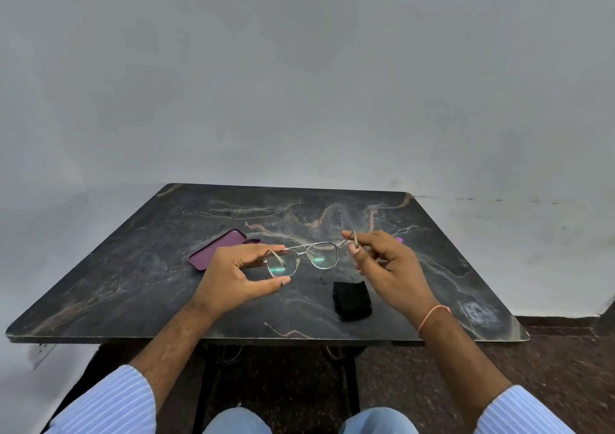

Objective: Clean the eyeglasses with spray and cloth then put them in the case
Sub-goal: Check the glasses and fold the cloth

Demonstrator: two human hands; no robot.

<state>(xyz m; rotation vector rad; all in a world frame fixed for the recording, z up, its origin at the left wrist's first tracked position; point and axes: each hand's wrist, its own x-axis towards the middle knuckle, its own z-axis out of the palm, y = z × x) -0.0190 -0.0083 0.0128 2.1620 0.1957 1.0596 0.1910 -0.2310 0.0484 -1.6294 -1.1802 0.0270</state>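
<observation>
Thin metal-framed eyeglasses (303, 257) are held above the dark marble table (133, 283), lenses facing me. My left hand (239, 277) pinches the left lens rim and temple hinge between thumb and fingers. At the other end my right hand (386, 267) grips the right temple arm, which is folded partway. An open purple case (216, 248) lies on the table behind my left hand. A folded black cloth (351, 300) rests on the table below the glasses. A small purple object (399, 240), perhaps the spray bottle, peeks out behind my right hand, mostly hidden.
The table stands against a plain grey wall. Its front edge (266, 338) is close to my knees, and its metal legs show beneath. A pale scuffed patch (479, 313) marks the table's near right corner.
</observation>
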